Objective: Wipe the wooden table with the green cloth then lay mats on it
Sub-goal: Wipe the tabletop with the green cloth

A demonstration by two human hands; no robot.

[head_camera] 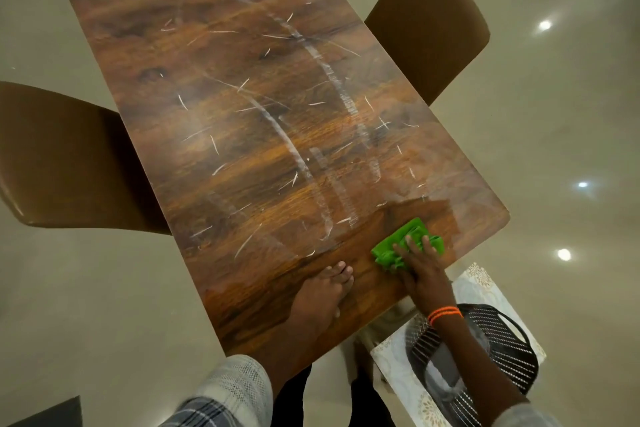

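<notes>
Wiping stage — green cloth [405,248] on wooden table [242,107], near its close right corner.

Right hand [420,270] presses the bunched cloth, fingers spread over it. Left hand [320,295] lies flat on the table just left of the cloth, fingers straight. Black mesh basket [498,343] stands right of the table on patterned mats [474,284] — contents unclear.
</notes>
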